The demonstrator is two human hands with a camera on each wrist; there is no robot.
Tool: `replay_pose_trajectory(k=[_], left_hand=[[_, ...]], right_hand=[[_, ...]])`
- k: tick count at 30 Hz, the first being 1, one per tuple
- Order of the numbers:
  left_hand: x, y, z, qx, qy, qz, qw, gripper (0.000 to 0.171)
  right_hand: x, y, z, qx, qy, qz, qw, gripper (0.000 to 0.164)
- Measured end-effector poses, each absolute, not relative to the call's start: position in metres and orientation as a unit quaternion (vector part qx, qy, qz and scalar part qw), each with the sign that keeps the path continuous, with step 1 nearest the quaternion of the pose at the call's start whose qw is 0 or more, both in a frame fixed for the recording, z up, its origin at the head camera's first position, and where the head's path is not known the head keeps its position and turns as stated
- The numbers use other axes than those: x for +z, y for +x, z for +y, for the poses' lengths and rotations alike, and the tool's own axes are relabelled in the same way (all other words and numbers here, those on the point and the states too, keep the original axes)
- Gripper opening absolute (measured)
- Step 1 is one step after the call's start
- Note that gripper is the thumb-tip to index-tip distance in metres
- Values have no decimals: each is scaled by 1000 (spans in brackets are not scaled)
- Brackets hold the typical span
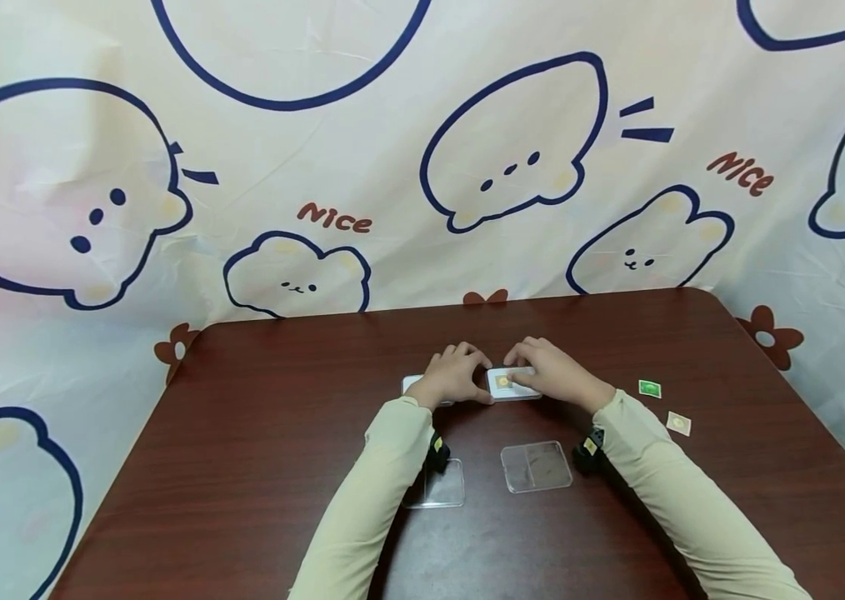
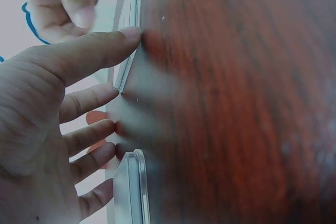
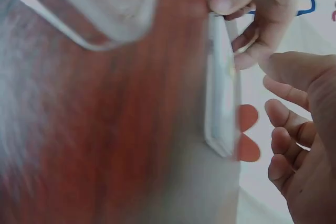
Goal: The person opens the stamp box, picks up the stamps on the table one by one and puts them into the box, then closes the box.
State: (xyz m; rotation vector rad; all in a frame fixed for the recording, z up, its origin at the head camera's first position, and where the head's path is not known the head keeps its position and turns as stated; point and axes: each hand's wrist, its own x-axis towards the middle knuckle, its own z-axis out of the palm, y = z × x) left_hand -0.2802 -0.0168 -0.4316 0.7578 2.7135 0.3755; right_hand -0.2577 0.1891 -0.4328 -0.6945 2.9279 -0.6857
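Observation:
A flat clear plastic case [image 1: 520, 394] with a white insert lies on the table between both hands. On it sits a small cream-and-gold, stamp-like square [image 1: 503, 382]. My left hand [image 1: 456, 375] holds this case at its left end, thumb [image 2: 123, 43] on the near edge and index finger at the corner. Over the case's right part is my right hand [image 1: 553, 375], thumb reaching toward the square; its fingers [image 3: 286, 114] are loosely bent and grip nothing. A second white case [image 1: 411, 383] lies partly hidden under the left wrist.
Two transparent lids, one right [image 1: 535, 467] and one left [image 1: 447, 483], lie nearer on the brown table [image 1: 242, 467]. To the right rest a small green square [image 1: 650, 389] and a cream one [image 1: 679, 423]. A patterned cloth [image 1: 392, 167] hangs behind the table.

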Motion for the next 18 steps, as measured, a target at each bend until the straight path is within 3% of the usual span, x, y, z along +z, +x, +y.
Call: replay_pose_trajectory(k=[8,18], left_hand=[[-432,-281,-18,134,261,944,151,57],[-430,-281,-17,134,272,939,160,57]], right_hand=[[-420,-258,222,-241,-209,948,20,22],[-420,-247,294,-273,-119,954,34,27]])
